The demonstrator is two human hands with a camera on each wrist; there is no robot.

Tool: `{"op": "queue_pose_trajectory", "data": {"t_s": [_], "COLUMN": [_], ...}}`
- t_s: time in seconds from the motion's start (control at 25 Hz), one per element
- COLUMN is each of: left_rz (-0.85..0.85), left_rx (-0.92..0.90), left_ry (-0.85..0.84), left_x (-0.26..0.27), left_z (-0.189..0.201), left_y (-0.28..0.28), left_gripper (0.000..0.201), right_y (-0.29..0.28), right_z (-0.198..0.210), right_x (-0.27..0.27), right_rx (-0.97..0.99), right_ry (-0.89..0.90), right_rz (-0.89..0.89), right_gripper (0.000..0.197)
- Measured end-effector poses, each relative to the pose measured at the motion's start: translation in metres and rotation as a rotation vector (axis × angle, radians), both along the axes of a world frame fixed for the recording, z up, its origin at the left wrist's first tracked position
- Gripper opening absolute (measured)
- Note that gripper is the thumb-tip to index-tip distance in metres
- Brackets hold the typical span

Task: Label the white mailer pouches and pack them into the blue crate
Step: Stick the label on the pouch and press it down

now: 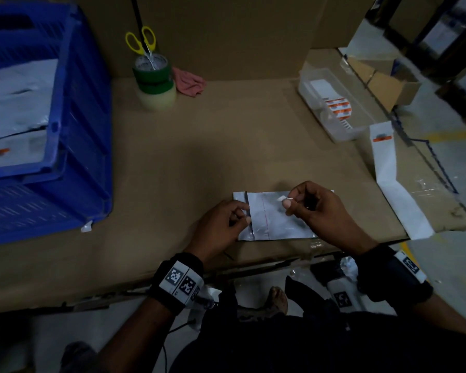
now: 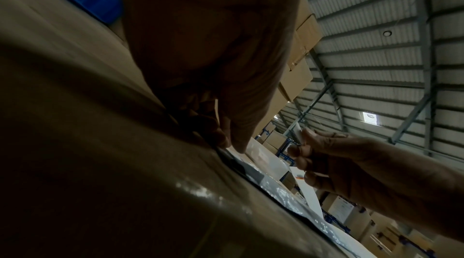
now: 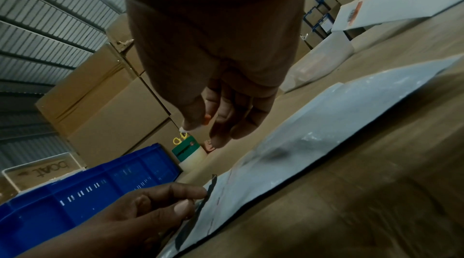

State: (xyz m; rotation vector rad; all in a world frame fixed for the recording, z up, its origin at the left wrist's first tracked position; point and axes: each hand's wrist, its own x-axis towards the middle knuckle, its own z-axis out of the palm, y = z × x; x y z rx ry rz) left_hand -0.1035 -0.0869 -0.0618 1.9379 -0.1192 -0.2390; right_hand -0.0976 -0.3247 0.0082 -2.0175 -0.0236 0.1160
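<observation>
With the white mailer pouch [image 1: 276, 218] lying flat at the near edge of the bench [image 1: 199, 146], the left hand [image 1: 221, 227] pinching its flap and the right hand [image 1: 320, 208] pinching a small label [image 1: 281, 198] above it, the sticker could land crooked if the pouch slips.

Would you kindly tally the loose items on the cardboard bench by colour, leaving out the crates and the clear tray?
Yellow: 1, scissors
Green: 1, tape roll
Pink: 1, cloth
White: 2, mailer pouch and label strip
Total: 5
</observation>
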Motion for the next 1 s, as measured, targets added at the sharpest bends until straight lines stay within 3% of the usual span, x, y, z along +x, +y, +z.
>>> {"op": "queue_pose_trajectory", "data": {"t_s": [0.24, 0.84, 1.0], "left_rz": [-0.027, -0.007, -0.005], "left_rx": [0.07, 0.123, 0.137], "left_ry": [-0.058, -0.09, -0.084], "left_x": [-0.001, -0.005, -0.005], "left_z": [0.001, -0.001, -0.002], "left_y": [0.0, -0.003, -0.003], "left_gripper": [0.023, 0.025, 0.026], "right_y": [-0.004, -0.017, -0.019], "right_z": [-0.004, 0.004, 0.009], "right_x": [-0.002, -0.007, -0.009], "right_rx": [0.011, -0.211, -0.178], "right_ry": [0.035, 0.035, -0.01], "right_rz": [-0.009, 0.044, 0.017], "right_gripper": [0.022, 0.041, 0.025]}}
